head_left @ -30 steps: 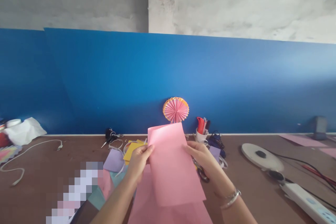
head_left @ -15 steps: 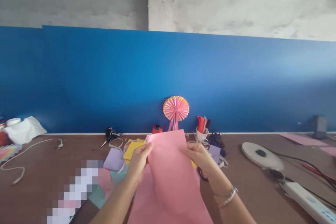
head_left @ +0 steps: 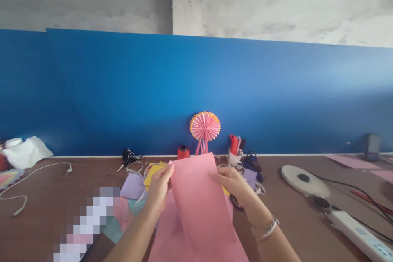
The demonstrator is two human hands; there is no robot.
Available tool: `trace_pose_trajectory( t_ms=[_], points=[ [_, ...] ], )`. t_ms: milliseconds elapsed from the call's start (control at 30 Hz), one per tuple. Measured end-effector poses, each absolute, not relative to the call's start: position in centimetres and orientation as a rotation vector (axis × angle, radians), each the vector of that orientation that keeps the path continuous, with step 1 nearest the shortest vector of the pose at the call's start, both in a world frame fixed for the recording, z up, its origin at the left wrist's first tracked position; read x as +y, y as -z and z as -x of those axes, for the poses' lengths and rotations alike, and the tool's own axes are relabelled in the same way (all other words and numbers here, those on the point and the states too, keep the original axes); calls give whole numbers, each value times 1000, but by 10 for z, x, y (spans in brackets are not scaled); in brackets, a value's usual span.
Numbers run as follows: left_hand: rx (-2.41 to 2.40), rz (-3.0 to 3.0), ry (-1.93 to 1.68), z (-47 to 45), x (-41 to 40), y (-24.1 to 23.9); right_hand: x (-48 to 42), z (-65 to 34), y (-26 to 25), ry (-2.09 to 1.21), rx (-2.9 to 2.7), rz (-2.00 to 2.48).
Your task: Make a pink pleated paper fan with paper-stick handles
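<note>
A sheet of pink paper (head_left: 199,200) is held up in front of me, its upper edge raised and its lower part curving down. My left hand (head_left: 161,182) pinches its left edge near the top corner. On the opposite edge, my right hand (head_left: 230,180) grips the sheet between thumb and fingers; a silver bracelet circles that wrist. Beneath lies more pink paper (head_left: 166,241) on the brown table. Behind the sheet stands a pleated pink paper rosette (head_left: 205,127) with a yellow edge, on pink strips.
Purple paper (head_left: 132,185) and yellow paper (head_left: 152,176) lie left of the sheet. A white cup (head_left: 234,158) holds pens and a red tool. Keys (head_left: 130,157) rest by the blue partition (head_left: 138,90). At right are a round white disc (head_left: 303,182) and a power strip (head_left: 359,231).
The pink sheet's lower part has flattened slightly and its bulge is less marked. Both hands keep their pinch at nearly the same places. The view has shifted a little.
</note>
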State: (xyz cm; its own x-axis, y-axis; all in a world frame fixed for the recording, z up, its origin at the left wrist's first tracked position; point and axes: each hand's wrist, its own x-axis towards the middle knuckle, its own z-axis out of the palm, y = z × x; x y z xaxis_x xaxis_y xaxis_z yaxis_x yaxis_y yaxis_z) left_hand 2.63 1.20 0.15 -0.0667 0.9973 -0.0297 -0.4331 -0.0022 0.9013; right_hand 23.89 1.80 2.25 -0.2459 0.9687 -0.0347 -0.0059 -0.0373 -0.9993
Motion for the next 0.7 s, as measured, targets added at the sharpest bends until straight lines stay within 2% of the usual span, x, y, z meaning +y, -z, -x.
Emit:
trace_pose_trajectory(
  t_ms=[200, 700],
  points=[
    [938, -853, -1416, -26, 12, -3, 19, -240, -24, -1229, -1456, 1126],
    [930, -908, -1381, -25, 10, -5, 18, -245, -24, -1112, -1629, 1217]
  ],
)
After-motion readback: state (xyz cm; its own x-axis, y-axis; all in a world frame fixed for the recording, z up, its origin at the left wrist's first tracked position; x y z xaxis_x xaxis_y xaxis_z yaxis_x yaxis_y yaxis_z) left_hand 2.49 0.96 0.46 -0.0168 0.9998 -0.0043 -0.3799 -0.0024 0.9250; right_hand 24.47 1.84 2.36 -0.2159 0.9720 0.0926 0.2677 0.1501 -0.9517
